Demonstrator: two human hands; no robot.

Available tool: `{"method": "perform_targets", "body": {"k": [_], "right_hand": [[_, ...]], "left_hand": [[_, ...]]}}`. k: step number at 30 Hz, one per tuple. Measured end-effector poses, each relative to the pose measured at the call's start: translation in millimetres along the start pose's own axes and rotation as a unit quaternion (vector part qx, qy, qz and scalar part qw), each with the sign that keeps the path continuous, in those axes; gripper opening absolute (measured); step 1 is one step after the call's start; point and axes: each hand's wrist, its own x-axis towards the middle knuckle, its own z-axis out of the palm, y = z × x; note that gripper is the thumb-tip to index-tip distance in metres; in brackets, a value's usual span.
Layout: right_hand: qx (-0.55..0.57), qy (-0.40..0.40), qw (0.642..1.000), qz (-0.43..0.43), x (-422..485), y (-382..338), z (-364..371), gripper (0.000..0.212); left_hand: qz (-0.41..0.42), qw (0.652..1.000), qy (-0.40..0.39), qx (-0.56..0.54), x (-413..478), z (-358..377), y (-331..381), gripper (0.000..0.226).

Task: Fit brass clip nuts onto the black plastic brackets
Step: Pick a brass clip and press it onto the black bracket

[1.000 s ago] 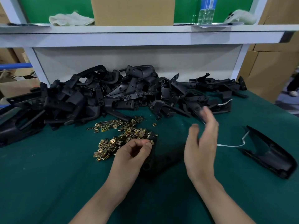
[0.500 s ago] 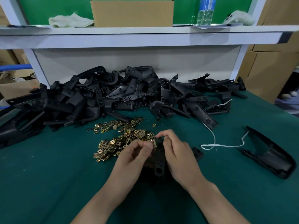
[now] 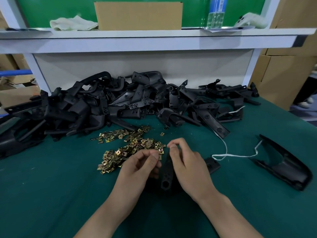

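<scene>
Right hand (image 3: 186,163), raised open 1 second ago, now grips the bracket (image 3: 166,176); left hand (image 3: 140,163) pinches (seemingly) a nut (image 3: 159,157); fitting can start.

No word or number is being made out with any certainty. Up on the white shelf (image 3: 154,33), a clear bottle (image 3: 213,19) is being shown with a blue label (image 3: 217,5) wrapped round it. Pale blocks of print are being caught on that label, but they are being rendered too small and too blurred to be read, so neither brand nor figure is being picked out.
</scene>
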Motion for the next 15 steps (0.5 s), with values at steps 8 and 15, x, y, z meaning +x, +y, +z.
{"method": "perform_targets", "body": {"k": [8,15], "right_hand": [[-0.002,-0.011,1.000,0.014,0.6,3.1,0.9,0.025],[-0.002,-0.026,1.000,0.017,0.8,1.6,0.7,0.035]], "left_hand": [[-0.012,1.000,0.011,-0.011,-0.7,-1.3,-0.6,0.019],[-0.006,1.000,-0.014,0.006,-3.1,-1.8,1.9,0.024]]}}
